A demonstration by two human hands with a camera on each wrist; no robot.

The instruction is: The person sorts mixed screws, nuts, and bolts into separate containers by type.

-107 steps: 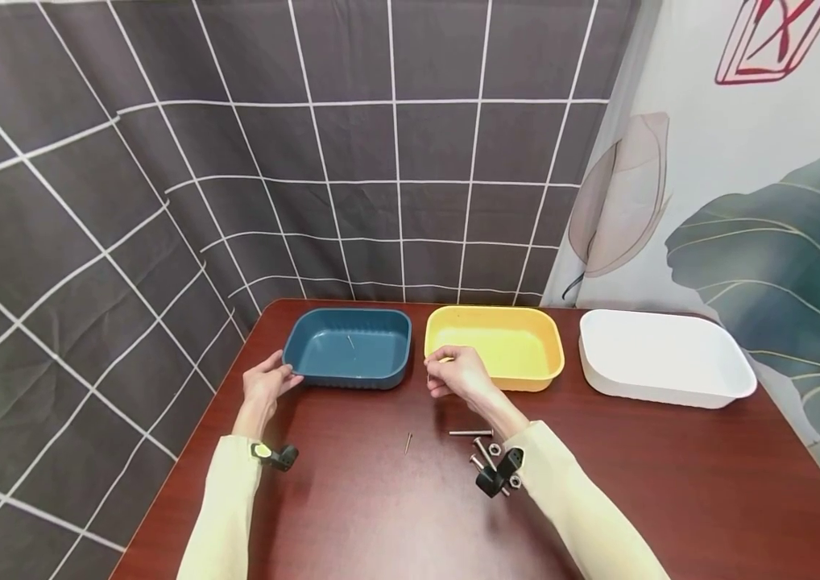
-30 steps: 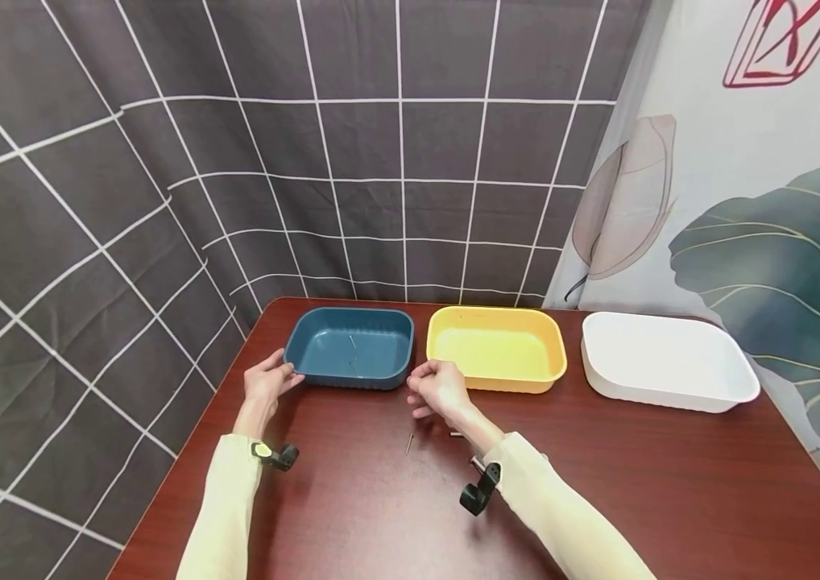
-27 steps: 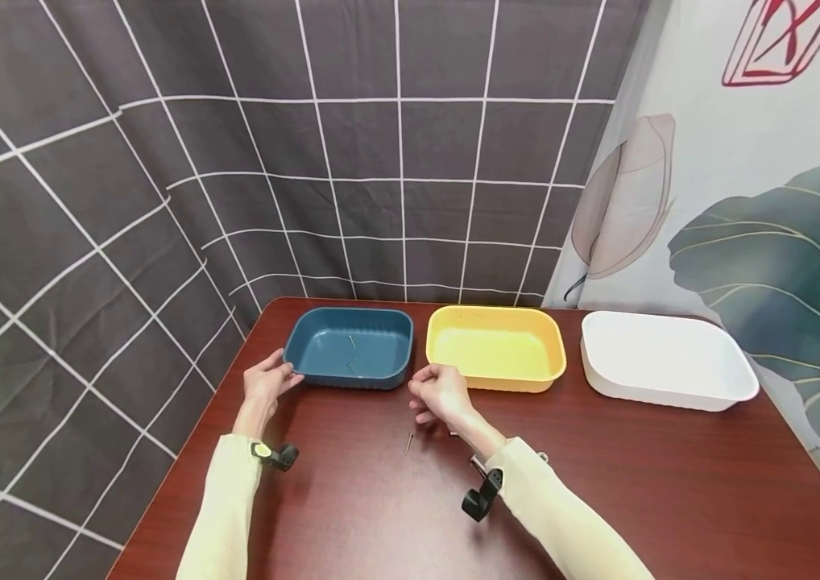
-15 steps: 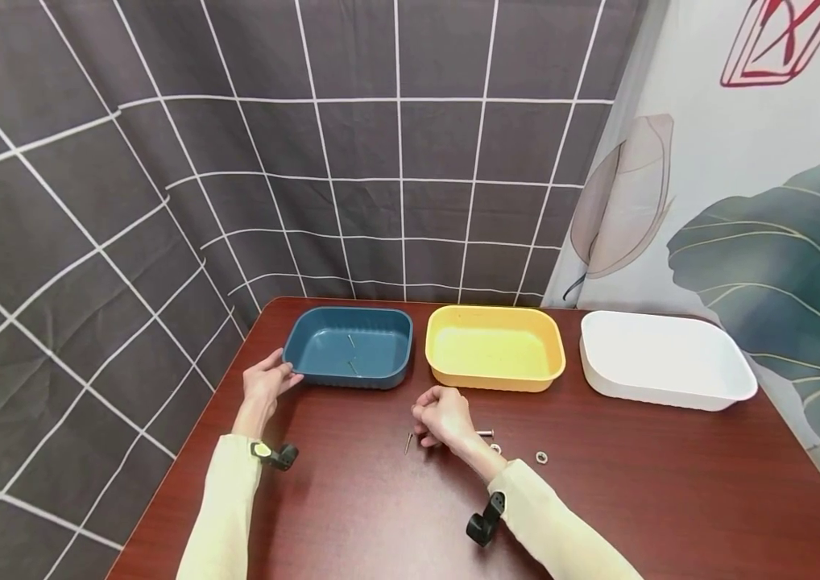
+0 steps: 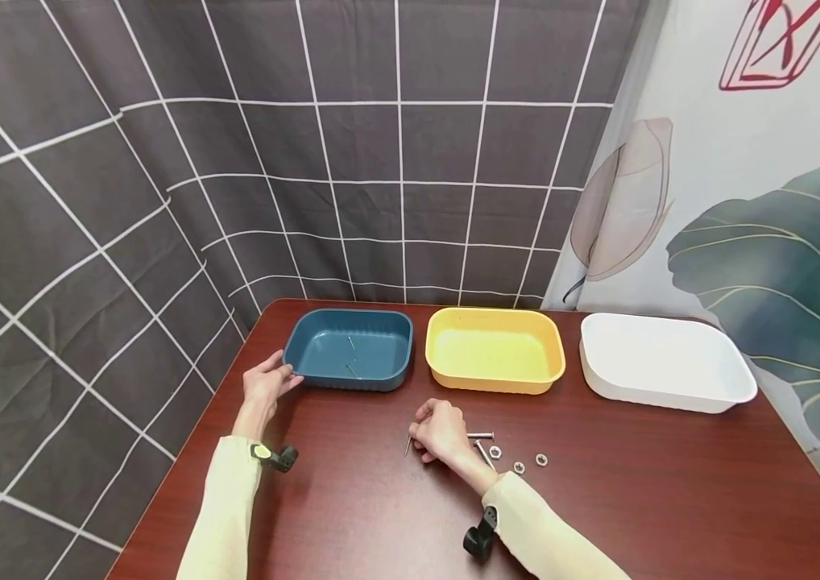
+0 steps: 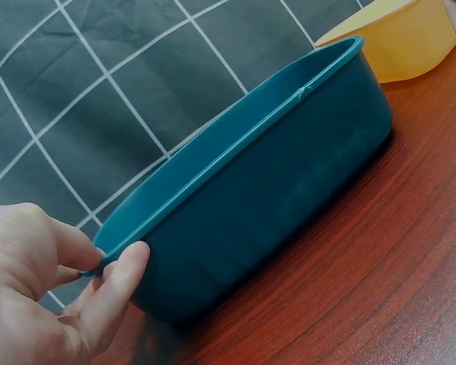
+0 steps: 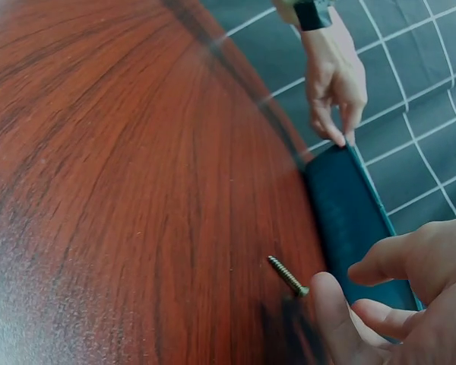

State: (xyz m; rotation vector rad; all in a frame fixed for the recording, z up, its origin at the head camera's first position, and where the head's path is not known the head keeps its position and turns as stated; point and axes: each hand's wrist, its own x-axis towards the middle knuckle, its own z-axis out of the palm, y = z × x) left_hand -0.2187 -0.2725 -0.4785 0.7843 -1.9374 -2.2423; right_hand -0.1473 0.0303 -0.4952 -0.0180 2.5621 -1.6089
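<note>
My left hand [image 5: 265, 382] pinches the left rim of the blue tray [image 6: 266, 182] between thumb and fingers. Two small screws [image 5: 352, 342] lie inside that tray. Over the table, in front of the yellow tray [image 5: 497, 384], is my right hand [image 5: 441, 431], its fingers apart and slightly bent. Just beside its fingertips lies a threaded screw [image 7: 287, 275] on the wood; in the right wrist view a small gap separates them. Nothing shows between the right fingers.
Right of the right hand lie bolts [image 5: 481, 436] and several nuts [image 5: 541, 460], one bolt partly hidden behind the wrist. A white tray [image 5: 667, 396] stands at the right on the brown table [image 5: 352, 515]. A grey grid curtain [image 5: 432, 217] hangs behind.
My right hand has come down from beside the blue tray to the screw on the table. A second screw now lies in the blue tray. The left hand has stayed put.
</note>
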